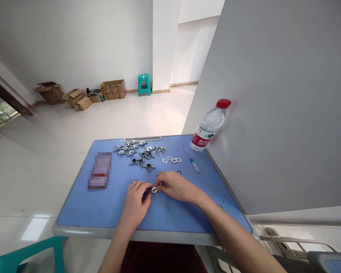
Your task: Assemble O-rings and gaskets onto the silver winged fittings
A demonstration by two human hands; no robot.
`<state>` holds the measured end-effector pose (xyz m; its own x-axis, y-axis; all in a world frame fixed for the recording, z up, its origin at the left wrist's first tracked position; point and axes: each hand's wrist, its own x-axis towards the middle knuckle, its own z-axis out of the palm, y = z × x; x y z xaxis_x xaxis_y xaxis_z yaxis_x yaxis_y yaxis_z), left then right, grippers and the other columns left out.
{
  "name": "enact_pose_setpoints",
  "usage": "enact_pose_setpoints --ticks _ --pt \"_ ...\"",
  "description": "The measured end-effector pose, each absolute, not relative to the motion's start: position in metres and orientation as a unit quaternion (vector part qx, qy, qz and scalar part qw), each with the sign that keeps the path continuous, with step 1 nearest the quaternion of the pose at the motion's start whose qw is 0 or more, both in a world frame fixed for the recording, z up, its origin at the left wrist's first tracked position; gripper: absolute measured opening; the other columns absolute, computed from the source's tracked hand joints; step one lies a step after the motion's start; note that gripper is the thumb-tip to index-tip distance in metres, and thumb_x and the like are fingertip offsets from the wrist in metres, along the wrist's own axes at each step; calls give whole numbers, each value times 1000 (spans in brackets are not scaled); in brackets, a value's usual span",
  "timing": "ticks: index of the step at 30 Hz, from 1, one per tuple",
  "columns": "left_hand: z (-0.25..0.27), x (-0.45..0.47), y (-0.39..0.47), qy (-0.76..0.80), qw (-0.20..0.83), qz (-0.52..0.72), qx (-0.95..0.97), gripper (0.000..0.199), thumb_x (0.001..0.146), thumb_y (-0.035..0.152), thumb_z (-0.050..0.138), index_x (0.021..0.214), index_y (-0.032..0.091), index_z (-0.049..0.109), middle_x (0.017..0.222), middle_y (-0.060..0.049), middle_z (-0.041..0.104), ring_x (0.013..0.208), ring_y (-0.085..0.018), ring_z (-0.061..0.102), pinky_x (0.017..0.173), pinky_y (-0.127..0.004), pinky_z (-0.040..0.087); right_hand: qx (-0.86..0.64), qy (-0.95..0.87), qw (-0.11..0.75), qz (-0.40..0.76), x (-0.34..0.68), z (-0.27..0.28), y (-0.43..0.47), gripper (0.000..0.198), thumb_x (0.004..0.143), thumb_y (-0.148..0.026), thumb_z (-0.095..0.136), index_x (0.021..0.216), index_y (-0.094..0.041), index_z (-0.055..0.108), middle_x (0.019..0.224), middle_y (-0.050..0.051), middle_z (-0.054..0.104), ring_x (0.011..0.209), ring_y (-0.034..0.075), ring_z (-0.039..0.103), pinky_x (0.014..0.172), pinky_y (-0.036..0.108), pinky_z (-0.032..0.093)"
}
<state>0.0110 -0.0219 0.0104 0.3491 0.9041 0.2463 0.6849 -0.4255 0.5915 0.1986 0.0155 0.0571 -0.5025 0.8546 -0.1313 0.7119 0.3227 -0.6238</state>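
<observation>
Fitting (154, 190) apparently in left hand (136, 198).

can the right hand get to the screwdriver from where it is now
Probably yes: the right hand is busy at the small metal part, but the screwdriver lies uncovered on the blue tabletop, and nothing tall seems to stand between them.
</observation>
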Motion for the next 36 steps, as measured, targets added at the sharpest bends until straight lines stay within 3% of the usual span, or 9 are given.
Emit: enact_pose_setpoints --ticks 9,15,27,36 --pt "7 13 -22 484 130 266 823 31 86 14 62 115 22 58 100 -4 66 93 -24 59 80 -40 47 -522 -769 108 352 192 59 13 16 84 -13 57 69 -16 63 67 -1 60 59 10 46 54 23 28" --pt "3 14 -20 487 90 269 826 17 92 17 57 106 22 62 97 -4 66 90 -23 60 76 -38 47 -546 -758 95 343 199 61 17 13 85 -18 58 75 -17 66 69 -1 61 62 12 49 55 23 30" --pt "5 14 -21 493 148 273 813 14 96 21 51 104 21 62 98 -5 66 91 -23 59 77 -39 48 -537 -785 26 308 196 61 12 14 83 -11 57 81 -18 69 82 4 71 78 19 63 60 25 32" --pt "11 7 -15 474 208 243 820 14 93 16 55 103 22 65 98 -3 67 89 -21 60 76 -37 48 -531 -787 12 313 196 57 9 14 83 -10 55 77 -18 65 82 3 70 76 17 61 59 26 28"
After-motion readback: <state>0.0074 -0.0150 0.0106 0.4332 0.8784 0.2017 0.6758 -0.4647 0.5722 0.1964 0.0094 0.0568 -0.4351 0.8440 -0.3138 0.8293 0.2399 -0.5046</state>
